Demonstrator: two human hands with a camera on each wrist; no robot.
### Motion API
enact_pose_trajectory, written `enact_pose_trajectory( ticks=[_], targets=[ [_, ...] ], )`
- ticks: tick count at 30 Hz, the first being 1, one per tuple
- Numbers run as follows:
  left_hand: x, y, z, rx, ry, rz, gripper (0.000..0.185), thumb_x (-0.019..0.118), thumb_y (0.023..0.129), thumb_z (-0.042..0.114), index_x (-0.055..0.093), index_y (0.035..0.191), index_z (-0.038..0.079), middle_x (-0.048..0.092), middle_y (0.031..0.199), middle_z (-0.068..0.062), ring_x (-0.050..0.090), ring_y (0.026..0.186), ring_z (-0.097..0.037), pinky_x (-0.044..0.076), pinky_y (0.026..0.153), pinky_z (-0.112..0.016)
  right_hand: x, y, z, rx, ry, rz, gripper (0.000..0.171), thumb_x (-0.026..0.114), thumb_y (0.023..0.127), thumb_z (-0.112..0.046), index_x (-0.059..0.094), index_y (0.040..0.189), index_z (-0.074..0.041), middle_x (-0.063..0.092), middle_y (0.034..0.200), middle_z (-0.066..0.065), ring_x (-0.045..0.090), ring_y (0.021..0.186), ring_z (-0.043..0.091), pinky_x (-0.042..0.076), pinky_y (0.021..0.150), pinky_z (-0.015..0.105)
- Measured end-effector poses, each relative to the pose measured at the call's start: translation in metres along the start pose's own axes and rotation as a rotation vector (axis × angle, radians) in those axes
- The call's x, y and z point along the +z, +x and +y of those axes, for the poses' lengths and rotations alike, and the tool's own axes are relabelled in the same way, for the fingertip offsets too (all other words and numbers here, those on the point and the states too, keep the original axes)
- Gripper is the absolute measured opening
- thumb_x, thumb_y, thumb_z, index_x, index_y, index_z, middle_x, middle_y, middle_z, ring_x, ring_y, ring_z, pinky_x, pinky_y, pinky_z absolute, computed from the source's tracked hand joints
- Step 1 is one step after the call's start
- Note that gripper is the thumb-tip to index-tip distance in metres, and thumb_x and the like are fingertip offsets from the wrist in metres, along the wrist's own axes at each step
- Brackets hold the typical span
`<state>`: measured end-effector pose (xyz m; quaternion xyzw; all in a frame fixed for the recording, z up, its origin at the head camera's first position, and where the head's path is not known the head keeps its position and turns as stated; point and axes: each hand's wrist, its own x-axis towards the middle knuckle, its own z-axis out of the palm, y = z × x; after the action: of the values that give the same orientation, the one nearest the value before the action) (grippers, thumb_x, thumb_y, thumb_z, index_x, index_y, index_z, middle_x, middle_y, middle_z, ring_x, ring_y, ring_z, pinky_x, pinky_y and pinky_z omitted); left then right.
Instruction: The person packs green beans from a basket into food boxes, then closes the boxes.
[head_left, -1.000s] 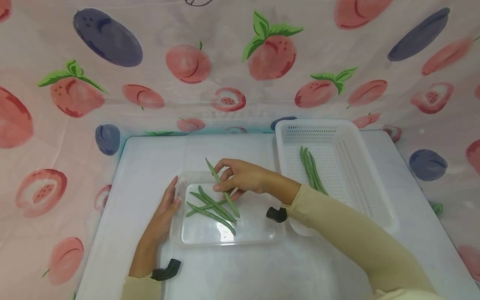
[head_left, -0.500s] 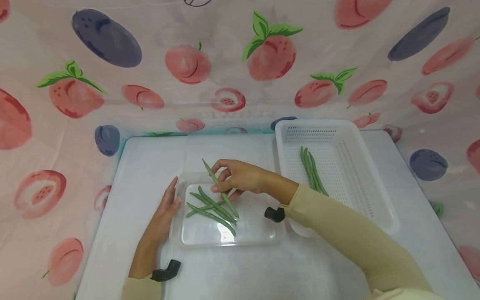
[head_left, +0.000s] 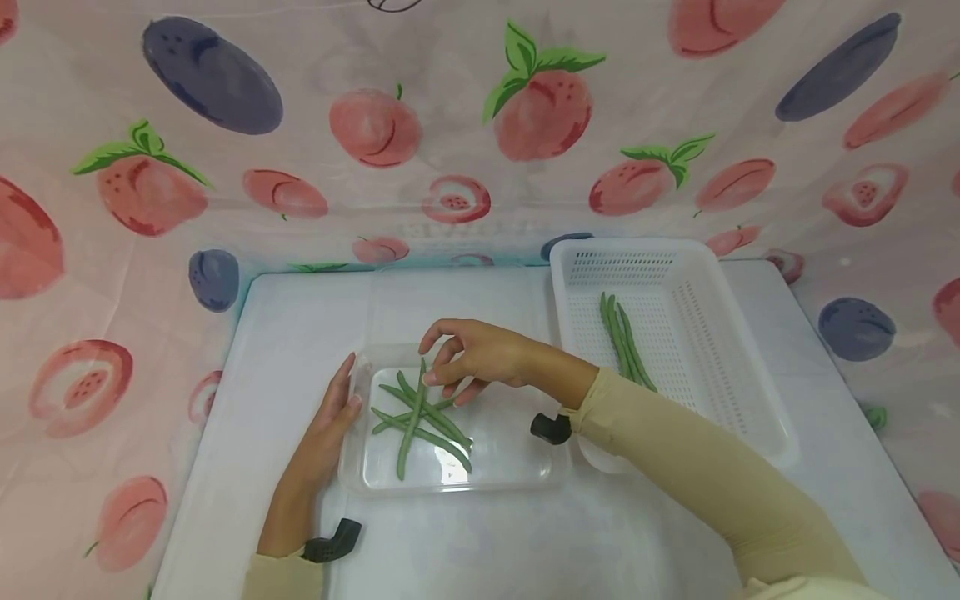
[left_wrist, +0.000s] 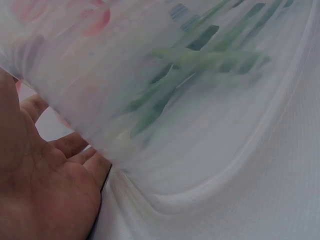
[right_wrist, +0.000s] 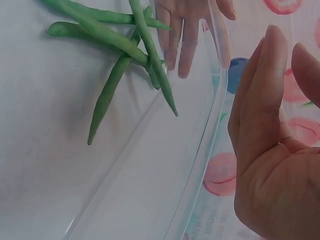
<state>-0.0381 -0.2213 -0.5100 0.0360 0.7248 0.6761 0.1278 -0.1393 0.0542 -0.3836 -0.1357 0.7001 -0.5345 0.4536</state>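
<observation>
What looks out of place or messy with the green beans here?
Only a little. In the clear tray, one green bean lies crosswise over the other beans, just below the right hand, whose fingers hold nothing. The beans in the white basket lie tidily side by side. Nothing is spilled or damaged.

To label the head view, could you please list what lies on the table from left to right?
Left hand → clear tray with green beans → white basket holding more beans.
</observation>
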Motion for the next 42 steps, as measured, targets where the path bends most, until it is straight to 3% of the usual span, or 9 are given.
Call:
enact_pose_trajectory(
  ticks=[7, 18, 29, 42],
  targets=[
    [0.0, 0.0, 0.0, 0.008, 0.006, 0.002, 0.064, 0.037, 0.11, 0.021, 0.005, 0.166, 0.029, -0.001, 0.174, -0.002, 0.0, 0.159, -0.04, 0.025, 0.113, -0.071, -0.004, -0.005, -0.001, -0.001, 0.017, 0.015, 0.044, 0.078, 0.091, -0.015, 0.055, 0.129, -0.014, 0.066, 0.105, 0.01, 0.072, 0.086, 0.026, 0.064, 0.077, 0.045],
    [-0.002, -0.001, -0.001, -0.017, 0.017, 0.015, 0.065, 0.039, 0.11, 0.024, 0.008, 0.165, 0.036, 0.0, 0.174, -0.001, -0.003, 0.16, -0.036, 0.009, 0.116, -0.078, -0.027, -0.031, -0.003, -0.032, 0.075, 0.093, 0.041, 0.076, 0.092, -0.014, 0.056, 0.128, -0.012, 0.067, 0.102, 0.01, 0.072, 0.085, 0.026, 0.063, 0.081, 0.046],
    [-0.002, 0.0, -0.003, -0.023, 0.015, 0.017, 0.064, 0.04, 0.11, 0.023, 0.01, 0.164, 0.039, -0.001, 0.174, -0.001, -0.004, 0.16, -0.036, 0.009, 0.117, -0.077, -0.075, -0.078, -0.005, -0.08, 0.087, 0.229, 0.042, 0.071, 0.096, -0.013, 0.052, 0.133, -0.007, 0.068, 0.102, 0.01, 0.072, 0.088, 0.027, 0.063, 0.084, 0.045],
    [-0.003, 0.0, -0.004, 0.002, 0.014, 0.002, 0.064, 0.039, 0.11, 0.021, 0.008, 0.165, 0.034, 0.0, 0.174, -0.001, -0.003, 0.16, -0.036, 0.012, 0.116, -0.077, -0.129, -0.129, 0.031, -0.091, 0.144, 0.347, 0.035, 0.064, 0.101, -0.01, 0.049, 0.133, -0.008, 0.071, 0.099, -0.002, 0.071, 0.09, 0.018, 0.062, 0.086, 0.034]
  ],
)
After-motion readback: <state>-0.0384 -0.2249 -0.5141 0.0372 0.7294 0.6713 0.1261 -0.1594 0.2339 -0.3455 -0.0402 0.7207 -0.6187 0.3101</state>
